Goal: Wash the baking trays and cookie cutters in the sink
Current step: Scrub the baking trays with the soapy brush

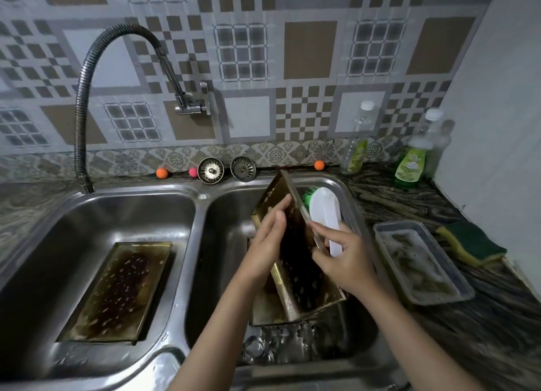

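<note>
Tray (295,261) tilted on edge in right sink basin. Left hand (270,244) flat against it, fingers straight; right hand (344,259) grips brush (326,212) at rim. Risk: soapy tray slips sideways, drops onto cutters (272,346) below.

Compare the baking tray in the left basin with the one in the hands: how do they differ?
The tray in the left basin lies flat on the bottom, untouched; the tray in the right basin is propped up on edge. The left hand steadies the upright tray, and the right hand holds a white brush against it. Both look rectangular, dark-stained and flecked with suds.
</note>
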Demonstrator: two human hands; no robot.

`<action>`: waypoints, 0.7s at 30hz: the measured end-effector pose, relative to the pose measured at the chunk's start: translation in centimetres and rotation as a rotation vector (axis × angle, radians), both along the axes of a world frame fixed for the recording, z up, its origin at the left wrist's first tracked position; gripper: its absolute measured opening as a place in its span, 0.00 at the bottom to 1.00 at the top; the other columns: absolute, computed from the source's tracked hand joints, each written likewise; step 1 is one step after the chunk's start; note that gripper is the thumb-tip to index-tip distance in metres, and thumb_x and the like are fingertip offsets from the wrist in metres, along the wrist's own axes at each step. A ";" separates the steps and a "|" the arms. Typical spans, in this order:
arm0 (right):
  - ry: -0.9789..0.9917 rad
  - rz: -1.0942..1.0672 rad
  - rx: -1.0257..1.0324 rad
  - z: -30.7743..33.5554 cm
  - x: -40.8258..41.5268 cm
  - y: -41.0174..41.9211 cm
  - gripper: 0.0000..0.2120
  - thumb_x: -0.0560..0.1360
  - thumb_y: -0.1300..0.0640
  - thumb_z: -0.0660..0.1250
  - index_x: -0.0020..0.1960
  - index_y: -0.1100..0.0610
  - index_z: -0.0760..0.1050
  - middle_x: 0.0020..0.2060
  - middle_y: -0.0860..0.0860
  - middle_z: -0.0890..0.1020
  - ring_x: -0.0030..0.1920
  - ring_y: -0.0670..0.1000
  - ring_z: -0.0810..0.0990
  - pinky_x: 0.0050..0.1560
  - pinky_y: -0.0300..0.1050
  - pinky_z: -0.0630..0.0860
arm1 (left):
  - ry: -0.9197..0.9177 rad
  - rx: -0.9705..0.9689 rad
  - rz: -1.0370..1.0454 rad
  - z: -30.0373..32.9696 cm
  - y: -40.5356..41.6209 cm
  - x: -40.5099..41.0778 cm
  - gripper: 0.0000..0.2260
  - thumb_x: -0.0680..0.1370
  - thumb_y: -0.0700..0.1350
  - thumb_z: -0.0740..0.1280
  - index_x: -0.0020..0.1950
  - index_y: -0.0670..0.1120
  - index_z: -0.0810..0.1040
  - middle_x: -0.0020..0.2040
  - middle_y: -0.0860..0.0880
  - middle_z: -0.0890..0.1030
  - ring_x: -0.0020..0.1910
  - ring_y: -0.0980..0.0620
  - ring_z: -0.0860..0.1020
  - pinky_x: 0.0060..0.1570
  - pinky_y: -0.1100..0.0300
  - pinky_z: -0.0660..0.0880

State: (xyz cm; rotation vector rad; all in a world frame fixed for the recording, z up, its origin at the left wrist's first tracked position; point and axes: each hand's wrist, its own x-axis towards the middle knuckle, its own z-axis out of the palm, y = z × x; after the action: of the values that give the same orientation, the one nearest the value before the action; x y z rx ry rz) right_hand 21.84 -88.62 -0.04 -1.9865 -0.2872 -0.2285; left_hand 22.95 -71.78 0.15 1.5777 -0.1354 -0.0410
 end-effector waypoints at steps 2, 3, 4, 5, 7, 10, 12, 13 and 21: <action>-0.017 0.035 -0.010 -0.1 -0.4 0.4 0.31 0.66 0.67 0.72 0.59 0.37 0.74 0.50 0.44 0.79 0.51 0.36 0.76 0.48 0.27 0.72 | 0.077 0.000 -0.041 0.8 -0.8 0.1 0.25 0.71 0.75 0.53 0.66 0.72 0.67 0.75 0.57 0.63 0.77 0.50 0.54 0.72 0.37 0.55; -0.015 0.053 -0.024 -0.1 -0.6 0.6 0.31 0.65 0.67 0.73 0.60 0.39 0.74 0.51 0.45 0.79 0.52 0.36 0.76 0.48 0.27 0.73 | 0.118 0.003 -0.032 1.1 -1.1 0.2 0.26 0.68 0.78 0.53 0.65 0.74 0.66 0.76 0.57 0.61 0.77 0.49 0.52 0.71 0.34 0.53; -0.008 0.065 -0.038 -0.1 -0.8 0.7 0.31 0.65 0.68 0.73 0.61 0.42 0.74 0.52 0.45 0.79 0.52 0.36 0.76 0.48 0.26 0.73 | 0.154 0.007 -0.008 1.2 -1.3 0.3 0.27 0.66 0.79 0.53 0.63 0.76 0.66 0.77 0.56 0.60 0.78 0.48 0.51 0.71 0.34 0.53; 0.001 0.078 -0.040 0.0 -1.0 0.6 0.30 0.65 0.68 0.72 0.62 0.44 0.75 0.53 0.45 0.79 0.52 0.34 0.76 0.47 0.25 0.72 | 0.192 -0.016 0.027 1.2 -1.3 0.3 0.27 0.65 0.80 0.53 0.62 0.76 0.67 0.77 0.55 0.60 0.77 0.48 0.53 0.71 0.35 0.54; 0.017 0.083 -0.041 0.1 -1.3 0.7 0.29 0.65 0.68 0.72 0.62 0.48 0.76 0.53 0.42 0.77 0.51 0.30 0.74 0.45 0.22 0.70 | 0.243 -0.112 0.112 1.3 -1.5 0.3 0.30 0.67 0.78 0.56 0.66 0.70 0.68 0.75 0.51 0.65 0.74 0.47 0.63 0.69 0.38 0.62; 0.018 0.119 0.002 -0.2 -1.3 1.1 0.30 0.64 0.66 0.72 0.62 0.45 0.75 0.52 0.38 0.76 0.51 0.33 0.76 0.49 0.26 0.72 | 0.289 -0.253 0.244 2.0 -1.8 -0.1 0.25 0.78 0.64 0.56 0.69 0.52 0.72 0.68 0.48 0.74 0.66 0.47 0.73 0.65 0.41 0.69; 0.003 0.147 0.034 -0.7 -1.2 1.1 0.32 0.63 0.63 0.76 0.62 0.41 0.73 0.44 0.43 0.77 0.42 0.40 0.77 0.47 0.30 0.73 | 0.271 -0.329 0.337 2.1 -1.6 -0.1 0.20 0.80 0.58 0.59 0.62 0.46 0.77 0.60 0.47 0.79 0.61 0.47 0.76 0.62 0.47 0.72; 0.005 0.146 0.048 -0.7 -1.1 1.0 0.32 0.63 0.61 0.78 0.62 0.40 0.73 0.41 0.48 0.76 0.37 0.45 0.76 0.46 0.32 0.74 | 0.241 -0.346 0.382 2.1 -1.5 -0.1 0.17 0.80 0.56 0.61 0.59 0.45 0.78 0.58 0.47 0.79 0.59 0.48 0.77 0.61 0.50 0.72; 0.100 0.111 0.284 0.5 0.5 0.0 0.26 0.67 0.52 0.74 0.63 0.41 0.73 0.59 0.37 0.77 0.60 0.36 0.75 0.57 0.33 0.73 | -0.056 -0.310 0.442 0.1 0.6 -0.8 0.21 0.74 0.27 0.65 0.60 0.48 0.77 0.61 0.50 0.79 0.60 0.59 0.77 0.58 0.64 0.74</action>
State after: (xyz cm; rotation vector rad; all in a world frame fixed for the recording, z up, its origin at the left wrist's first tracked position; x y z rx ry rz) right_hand 22.29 -88.57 0.42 -1.6903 -0.2830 -0.0923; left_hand 22.13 -71.21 0.21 1.2693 0.1598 0.3543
